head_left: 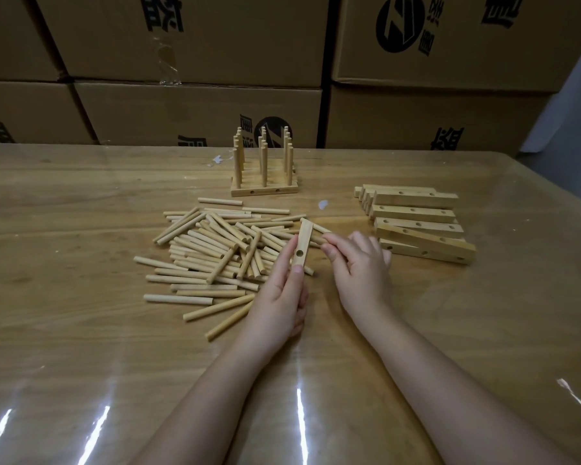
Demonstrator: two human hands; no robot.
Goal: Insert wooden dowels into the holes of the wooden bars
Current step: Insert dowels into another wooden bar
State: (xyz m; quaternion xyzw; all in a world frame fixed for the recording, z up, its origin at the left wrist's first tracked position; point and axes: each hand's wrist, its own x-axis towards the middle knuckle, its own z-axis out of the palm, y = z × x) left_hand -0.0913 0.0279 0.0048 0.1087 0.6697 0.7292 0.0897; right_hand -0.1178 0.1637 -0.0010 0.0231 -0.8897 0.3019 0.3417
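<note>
While gripping bar [303, 239], left hand [279, 297] extends.

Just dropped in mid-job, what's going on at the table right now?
A person is assembling by hand. The left hand grips a bar over the dowel pile, with one empty hole facing up. The right hand seems to pinch a dowel at the pile's edge. Behind the pile stand finished bars with upright dowels; empty bars are stacked to the right.
</note>
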